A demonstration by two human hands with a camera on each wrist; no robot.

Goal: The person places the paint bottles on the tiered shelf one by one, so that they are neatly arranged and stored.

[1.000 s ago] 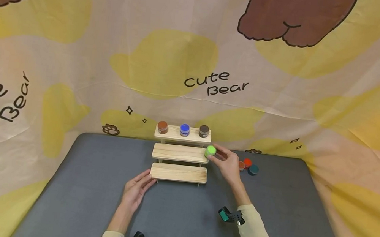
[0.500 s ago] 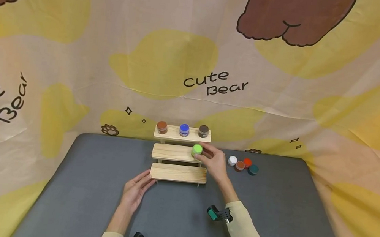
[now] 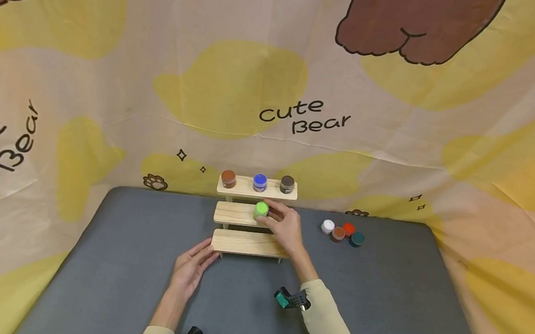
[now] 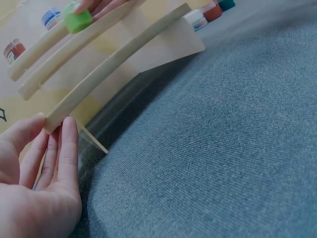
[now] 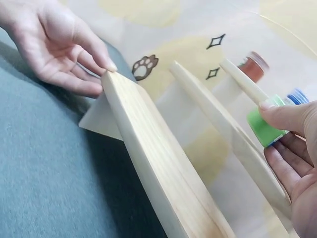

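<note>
My right hand (image 3: 287, 233) pinches a small lime-green paint jar (image 3: 260, 210) between thumb and fingers. The jar overlaps the middle step of a three-tier wooden display stand (image 3: 245, 244), near that step's center. In the right wrist view, the green jar (image 5: 267, 128) is tilted. Over at the stand's left, my left hand (image 3: 188, 271) pinches the end of the lowest step; the left wrist view has the thumb on top and the fingers (image 4: 68, 148) under the board. The top step bears a reddish-brown jar (image 3: 228, 179), a blue jar (image 3: 259, 183) and a dark brown jar (image 3: 287, 185).
Right of the stand, a white jar (image 3: 327, 226), an orange-brown jar (image 3: 338, 234), a red jar (image 3: 348, 229) and a teal jar (image 3: 356, 239) cluster on the grey table (image 3: 404, 309). A printed cloth (image 3: 226, 93) hangs close behind the stand.
My right hand has carried the green jar leftward, from the middle step's right end to about its center, uncovering the white jar. The left hand has stayed at the stand.
</note>
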